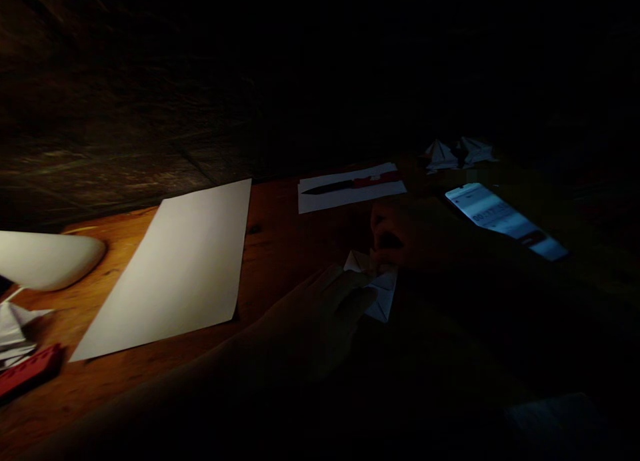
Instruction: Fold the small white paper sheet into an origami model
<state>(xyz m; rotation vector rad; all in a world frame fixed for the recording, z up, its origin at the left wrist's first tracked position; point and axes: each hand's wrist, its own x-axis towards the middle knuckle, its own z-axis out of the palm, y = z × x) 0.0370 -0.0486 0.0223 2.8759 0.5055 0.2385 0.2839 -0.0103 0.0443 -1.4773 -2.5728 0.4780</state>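
Note:
A small folded piece of white paper (384, 299) with crease lines lies on the dark wooden table between my hands. My left hand (325, 307) reaches in from the lower left, its fingers and thumb closed over the paper's near left part and holding it down. From the right comes my right hand (400, 237), in deep shadow. Its fingers are curled, and the fingertips pinch at the paper's upper edge beside the left fingers. Darkness hides much of the right hand and the exact grip.
A large white sheet (185, 267) lies left. Behind, a knife (335, 187) with a red handle rests on paper strips (320, 203). A lit phone (493, 211) and folded paper shapes (441, 155) are right. A white rounded object (55, 259) and a red object (33, 371) stand far left.

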